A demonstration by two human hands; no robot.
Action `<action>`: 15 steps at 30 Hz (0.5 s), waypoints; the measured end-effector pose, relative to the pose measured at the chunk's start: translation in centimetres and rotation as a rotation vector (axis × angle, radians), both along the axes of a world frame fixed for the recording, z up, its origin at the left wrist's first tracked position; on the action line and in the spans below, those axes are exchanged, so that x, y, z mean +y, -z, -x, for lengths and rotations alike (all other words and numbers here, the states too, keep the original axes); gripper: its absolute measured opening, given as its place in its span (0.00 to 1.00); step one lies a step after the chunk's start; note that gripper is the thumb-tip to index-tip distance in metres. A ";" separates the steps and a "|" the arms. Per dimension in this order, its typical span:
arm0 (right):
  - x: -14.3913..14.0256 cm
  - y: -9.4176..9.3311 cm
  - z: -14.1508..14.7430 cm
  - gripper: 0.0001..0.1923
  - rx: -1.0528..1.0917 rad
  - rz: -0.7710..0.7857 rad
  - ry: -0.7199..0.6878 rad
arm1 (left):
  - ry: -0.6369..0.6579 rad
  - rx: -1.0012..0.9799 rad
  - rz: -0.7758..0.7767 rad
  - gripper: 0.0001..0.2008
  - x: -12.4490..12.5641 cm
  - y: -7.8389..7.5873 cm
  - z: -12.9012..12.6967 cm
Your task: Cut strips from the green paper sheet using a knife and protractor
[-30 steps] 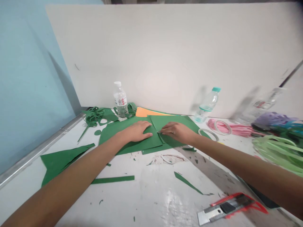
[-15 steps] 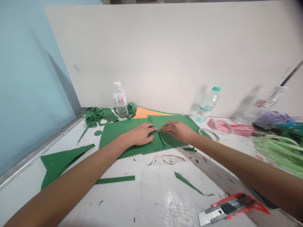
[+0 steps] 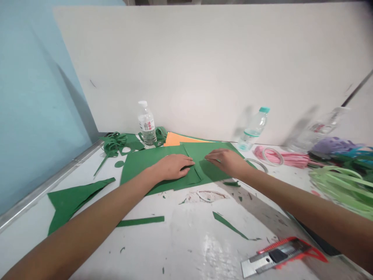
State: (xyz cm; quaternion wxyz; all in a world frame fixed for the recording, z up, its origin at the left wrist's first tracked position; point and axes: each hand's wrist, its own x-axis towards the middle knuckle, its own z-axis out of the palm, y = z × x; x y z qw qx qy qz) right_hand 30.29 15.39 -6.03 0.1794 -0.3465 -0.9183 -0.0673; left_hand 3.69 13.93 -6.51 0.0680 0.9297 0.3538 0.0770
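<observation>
Hands (image 3: 201, 164) farther apart on green paper (image 3: 145, 161) than before.

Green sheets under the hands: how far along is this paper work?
Done: offcuts and cut curls lie on the table. In hand: left hand and right hand press flat on green sheets. Left: those sheets look uncut; the knife lies unused.
</observation>
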 end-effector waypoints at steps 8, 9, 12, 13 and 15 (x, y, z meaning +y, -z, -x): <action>0.0 0.4 1.6 0.15 0.002 0.059 -0.099 | 0.003 -0.022 0.009 0.23 0.5 0.4 0.5; 0.1 0.5 1.8 0.15 0.001 0.060 -0.106 | 0.002 -0.025 0.010 0.23 0.6 0.4 0.5; 0.4 0.7 2.2 0.15 -0.001 0.061 -0.121 | 0.002 -0.036 0.012 0.22 0.7 0.5 0.6; 0.5 0.8 2.2 0.15 -0.004 0.060 -0.125 | 0.003 -0.038 0.011 0.22 0.7 0.5 0.6; 0.5 0.9 2.3 0.15 -0.010 0.055 -0.126 | 0.003 -0.042 0.006 0.22 0.6 0.4 0.6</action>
